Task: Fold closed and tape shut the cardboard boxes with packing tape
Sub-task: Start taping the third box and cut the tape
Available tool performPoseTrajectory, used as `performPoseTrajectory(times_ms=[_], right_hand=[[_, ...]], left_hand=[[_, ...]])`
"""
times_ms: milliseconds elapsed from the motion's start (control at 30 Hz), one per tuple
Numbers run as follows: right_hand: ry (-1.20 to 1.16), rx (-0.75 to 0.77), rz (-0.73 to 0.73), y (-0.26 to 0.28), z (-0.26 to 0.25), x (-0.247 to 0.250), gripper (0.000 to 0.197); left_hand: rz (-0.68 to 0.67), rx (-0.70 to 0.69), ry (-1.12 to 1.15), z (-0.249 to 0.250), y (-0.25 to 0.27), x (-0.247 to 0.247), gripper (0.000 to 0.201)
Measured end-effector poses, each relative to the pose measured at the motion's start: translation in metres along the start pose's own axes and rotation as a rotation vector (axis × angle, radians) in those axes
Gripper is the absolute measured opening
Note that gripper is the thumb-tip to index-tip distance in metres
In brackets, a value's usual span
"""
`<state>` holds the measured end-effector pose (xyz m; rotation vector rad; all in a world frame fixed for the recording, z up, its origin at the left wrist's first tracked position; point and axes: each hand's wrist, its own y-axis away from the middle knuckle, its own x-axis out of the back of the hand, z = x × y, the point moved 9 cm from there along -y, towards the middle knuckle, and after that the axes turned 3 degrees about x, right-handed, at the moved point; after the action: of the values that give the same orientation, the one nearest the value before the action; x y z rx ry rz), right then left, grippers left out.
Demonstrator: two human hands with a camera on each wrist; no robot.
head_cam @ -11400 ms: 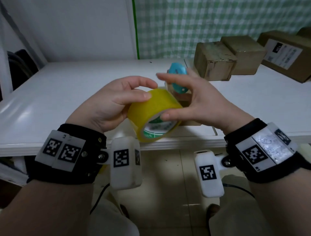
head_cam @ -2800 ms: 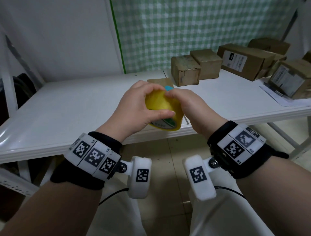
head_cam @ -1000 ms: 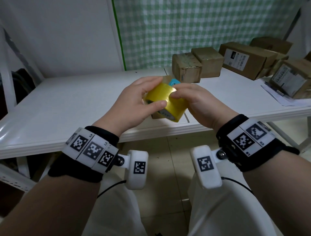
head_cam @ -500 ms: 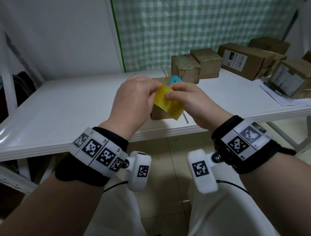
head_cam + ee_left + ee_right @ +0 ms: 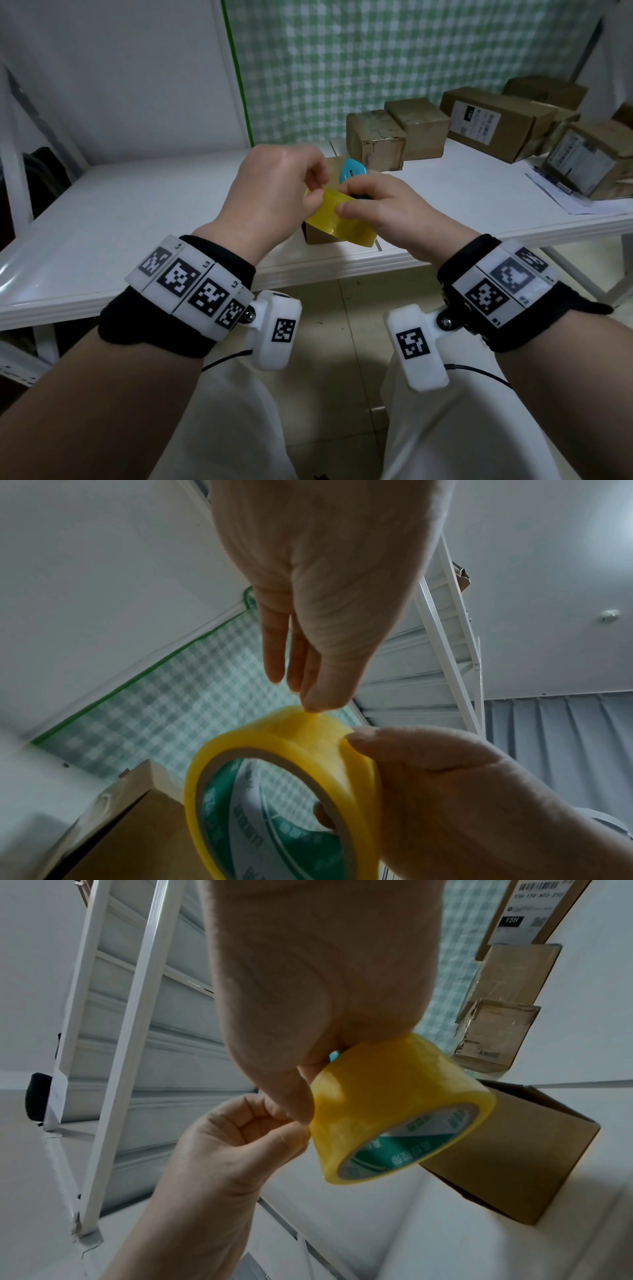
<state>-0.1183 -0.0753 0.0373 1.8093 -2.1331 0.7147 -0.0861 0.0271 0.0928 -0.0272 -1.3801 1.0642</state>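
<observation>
Yellow tape roll (image 5: 337, 219), held above the near table (image 5: 137, 212) edge before a brown box (image 5: 514, 1153): right hand (image 5: 383, 209) grips it steady so left hand (image 5: 274, 192) can pinch at its rim, apparently lifting the free end.

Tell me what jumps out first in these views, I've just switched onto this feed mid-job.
The yellow tape roll stands out, held up in front of the white table between both hands: the right hand grips it while the left hand pinches at its outer wrap. Just behind it a small cardboard box sits at the table's near edge, with a blue tool showing above the fingers. More brown boxes are clustered at the table's far right.
</observation>
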Motion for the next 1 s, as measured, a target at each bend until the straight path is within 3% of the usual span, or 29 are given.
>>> performPoseTrajectory(times_ms=[133,300,433,567,633,733,1000], right_hand=[[0.038,0.012,-0.012,-0.001,0.000,0.000,0.038],[0.005,0.009,-0.026,-0.003,0.002,0.001,0.035],[-0.020,-0.003,-0.035,-0.001,0.003,0.002,0.013],[0.015,-0.006,0.036,-0.003,0.006,0.005,0.022],[0.049,-0.021,0.091,-0.004,0.010,0.013,0.013],[0.040,-0.041,0.092,-0.003,0.011,0.017,0.015],[0.196,-0.016,0.173,-0.009,0.004,0.018,0.011]], left_hand=[[-0.061,0.004,0.056,0.000,-0.003,-0.005,0.021],[-0.130,0.060,0.197,-0.006,-0.005,-0.013,0.019],[-0.181,0.104,0.315,-0.010,-0.004,-0.018,0.026],[-0.208,0.125,0.401,-0.010,0.002,-0.024,0.034],[-0.193,0.145,0.432,-0.011,0.006,-0.024,0.028],[-0.102,0.139,0.266,-0.018,0.004,-0.017,0.025],[-0.097,0.052,-0.148,-0.001,-0.002,-0.030,0.027]])
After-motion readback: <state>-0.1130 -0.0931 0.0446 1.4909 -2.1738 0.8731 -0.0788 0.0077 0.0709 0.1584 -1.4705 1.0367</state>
